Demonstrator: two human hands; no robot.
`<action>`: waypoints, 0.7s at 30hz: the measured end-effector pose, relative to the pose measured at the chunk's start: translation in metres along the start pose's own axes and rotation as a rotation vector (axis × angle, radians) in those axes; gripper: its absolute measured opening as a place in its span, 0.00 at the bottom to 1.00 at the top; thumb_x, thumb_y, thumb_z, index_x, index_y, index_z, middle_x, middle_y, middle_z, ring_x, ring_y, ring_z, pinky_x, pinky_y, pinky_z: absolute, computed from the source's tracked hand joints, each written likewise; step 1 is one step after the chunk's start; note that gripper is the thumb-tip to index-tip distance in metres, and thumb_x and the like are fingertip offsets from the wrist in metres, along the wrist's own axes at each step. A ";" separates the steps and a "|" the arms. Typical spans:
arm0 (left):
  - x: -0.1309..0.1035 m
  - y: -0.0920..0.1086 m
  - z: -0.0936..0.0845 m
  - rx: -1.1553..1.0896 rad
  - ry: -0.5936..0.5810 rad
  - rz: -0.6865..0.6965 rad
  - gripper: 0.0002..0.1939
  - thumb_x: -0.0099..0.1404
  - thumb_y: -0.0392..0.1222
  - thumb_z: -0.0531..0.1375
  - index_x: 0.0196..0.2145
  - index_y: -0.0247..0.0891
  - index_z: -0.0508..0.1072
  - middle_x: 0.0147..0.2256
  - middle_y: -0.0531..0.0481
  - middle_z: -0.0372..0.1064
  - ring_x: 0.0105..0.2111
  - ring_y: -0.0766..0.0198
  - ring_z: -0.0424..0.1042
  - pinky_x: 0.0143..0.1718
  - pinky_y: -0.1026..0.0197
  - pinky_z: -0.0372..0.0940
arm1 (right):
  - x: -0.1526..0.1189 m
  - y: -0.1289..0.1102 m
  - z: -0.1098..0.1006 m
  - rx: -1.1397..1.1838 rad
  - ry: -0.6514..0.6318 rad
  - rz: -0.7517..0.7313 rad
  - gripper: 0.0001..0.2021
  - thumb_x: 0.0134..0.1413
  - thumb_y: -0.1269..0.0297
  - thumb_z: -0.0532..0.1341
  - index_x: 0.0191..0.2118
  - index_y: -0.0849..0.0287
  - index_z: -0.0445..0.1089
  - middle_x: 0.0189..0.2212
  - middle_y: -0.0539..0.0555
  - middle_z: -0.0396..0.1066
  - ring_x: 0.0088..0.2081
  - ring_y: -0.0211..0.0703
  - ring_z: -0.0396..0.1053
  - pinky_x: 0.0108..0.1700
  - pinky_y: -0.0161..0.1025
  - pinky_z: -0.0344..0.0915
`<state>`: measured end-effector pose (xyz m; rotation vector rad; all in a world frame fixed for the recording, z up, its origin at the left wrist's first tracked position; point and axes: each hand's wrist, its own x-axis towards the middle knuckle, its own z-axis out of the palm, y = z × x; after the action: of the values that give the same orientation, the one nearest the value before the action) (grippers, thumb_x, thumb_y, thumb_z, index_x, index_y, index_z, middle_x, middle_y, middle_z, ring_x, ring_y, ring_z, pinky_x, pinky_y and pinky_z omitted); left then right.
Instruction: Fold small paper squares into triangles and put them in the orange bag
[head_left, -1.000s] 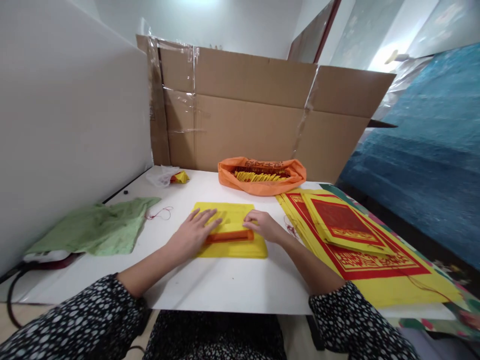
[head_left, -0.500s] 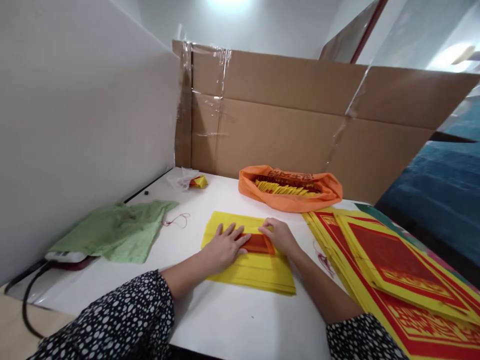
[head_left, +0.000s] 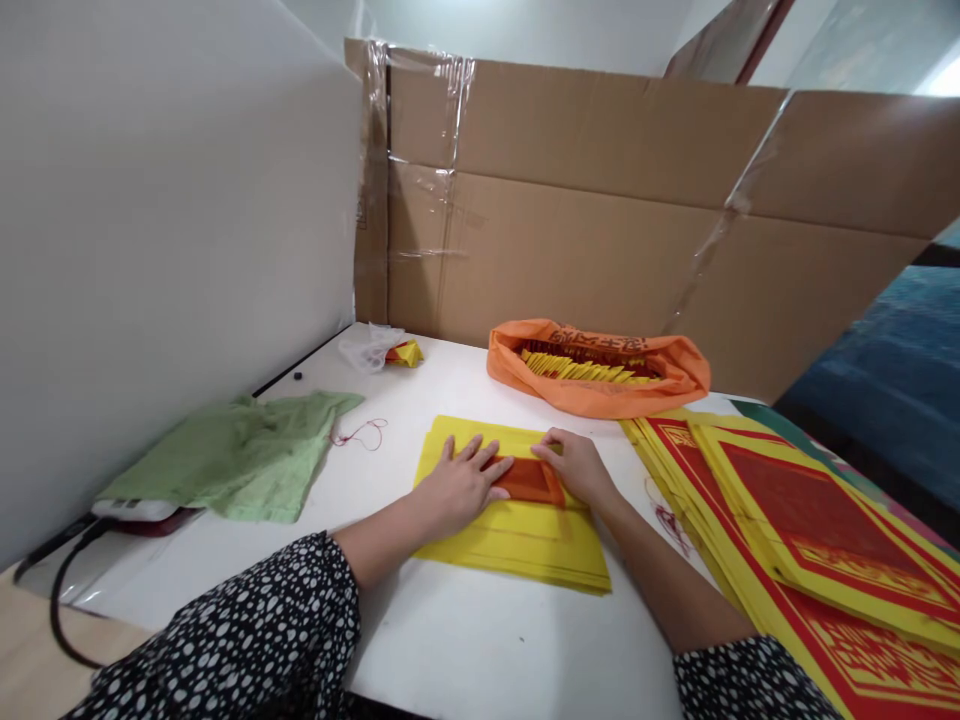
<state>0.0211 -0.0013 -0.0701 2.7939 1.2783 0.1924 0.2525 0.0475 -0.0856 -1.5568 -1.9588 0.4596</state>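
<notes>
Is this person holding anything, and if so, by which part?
The right hand seems to pinch the orange-red fold near its far right corner. The left hand lies flat over the yellow sheets, grasping nothing.

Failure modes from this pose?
Left hand presses flat on the orange-red panel while the right hand works at its far edge: uneven pressure might skew or crease it.
The yellow sheets beneath look loosely stacked, edges uneven, so they may slide.
Tangled red thread lies close to the right forearm and might snag.
</notes>
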 end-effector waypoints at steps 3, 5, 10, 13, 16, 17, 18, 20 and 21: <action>0.001 0.000 -0.002 0.000 -0.017 -0.001 0.28 0.73 0.56 0.40 0.64 0.43 0.56 0.64 0.38 0.51 0.64 0.41 0.48 0.58 0.33 0.47 | 0.001 0.001 0.000 0.005 0.002 0.008 0.11 0.52 0.56 0.58 0.25 0.56 0.68 0.24 0.50 0.73 0.29 0.45 0.68 0.32 0.38 0.58; 0.002 0.001 -0.002 0.003 -0.026 -0.001 0.28 0.73 0.55 0.40 0.64 0.42 0.56 0.65 0.38 0.51 0.64 0.41 0.48 0.58 0.33 0.48 | 0.001 0.002 0.001 0.008 0.004 0.010 0.11 0.52 0.55 0.59 0.25 0.56 0.68 0.24 0.50 0.73 0.29 0.44 0.68 0.32 0.38 0.57; 0.001 -0.002 0.003 0.004 0.012 0.001 0.29 0.73 0.56 0.38 0.64 0.43 0.56 0.65 0.38 0.51 0.65 0.42 0.47 0.59 0.33 0.46 | 0.002 0.003 0.001 0.015 0.005 0.025 0.11 0.51 0.55 0.59 0.25 0.56 0.69 0.24 0.50 0.73 0.28 0.44 0.68 0.32 0.37 0.57; 0.002 -0.002 0.005 -0.009 0.012 0.002 0.29 0.73 0.57 0.38 0.65 0.43 0.55 0.65 0.37 0.50 0.65 0.42 0.47 0.59 0.32 0.45 | 0.002 0.003 0.001 0.009 0.010 0.029 0.12 0.51 0.55 0.59 0.25 0.56 0.69 0.24 0.50 0.73 0.28 0.44 0.68 0.32 0.37 0.57; 0.002 -0.002 0.005 -0.027 -0.007 -0.013 0.29 0.73 0.57 0.39 0.65 0.44 0.55 0.66 0.38 0.48 0.65 0.41 0.46 0.59 0.30 0.43 | 0.002 0.003 0.002 0.009 0.013 0.032 0.12 0.52 0.54 0.59 0.25 0.56 0.69 0.24 0.51 0.73 0.28 0.44 0.68 0.32 0.37 0.57; 0.002 -0.002 0.004 -0.033 -0.014 -0.021 0.29 0.73 0.57 0.39 0.65 0.44 0.55 0.66 0.39 0.48 0.65 0.41 0.45 0.59 0.29 0.43 | 0.002 0.003 0.002 0.008 0.013 0.031 0.12 0.52 0.55 0.59 0.25 0.56 0.69 0.24 0.50 0.73 0.28 0.44 0.68 0.32 0.37 0.57; 0.003 -0.002 0.004 -0.040 -0.021 -0.027 0.29 0.72 0.58 0.39 0.65 0.44 0.55 0.66 0.39 0.47 0.65 0.41 0.45 0.59 0.29 0.42 | 0.002 0.004 0.003 0.008 0.013 0.031 0.12 0.52 0.55 0.59 0.25 0.56 0.69 0.24 0.50 0.73 0.28 0.44 0.68 0.32 0.37 0.57; 0.003 -0.003 0.004 -0.058 -0.037 -0.034 0.29 0.72 0.58 0.40 0.65 0.45 0.55 0.66 0.39 0.46 0.66 0.41 0.44 0.59 0.28 0.41 | 0.003 0.004 0.003 0.001 0.009 0.037 0.11 0.53 0.56 0.59 0.25 0.56 0.68 0.24 0.50 0.73 0.28 0.44 0.68 0.31 0.37 0.58; 0.003 -0.003 0.004 -0.070 -0.047 -0.036 0.29 0.72 0.58 0.39 0.65 0.44 0.55 0.67 0.39 0.45 0.66 0.41 0.43 0.59 0.27 0.40 | 0.003 0.004 0.002 -0.005 0.004 0.042 0.11 0.53 0.57 0.59 0.25 0.56 0.68 0.24 0.50 0.72 0.29 0.44 0.68 0.32 0.38 0.58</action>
<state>0.0210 0.0029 -0.0737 2.6992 1.2844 0.1656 0.2535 0.0520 -0.0887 -1.6034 -1.9286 0.4692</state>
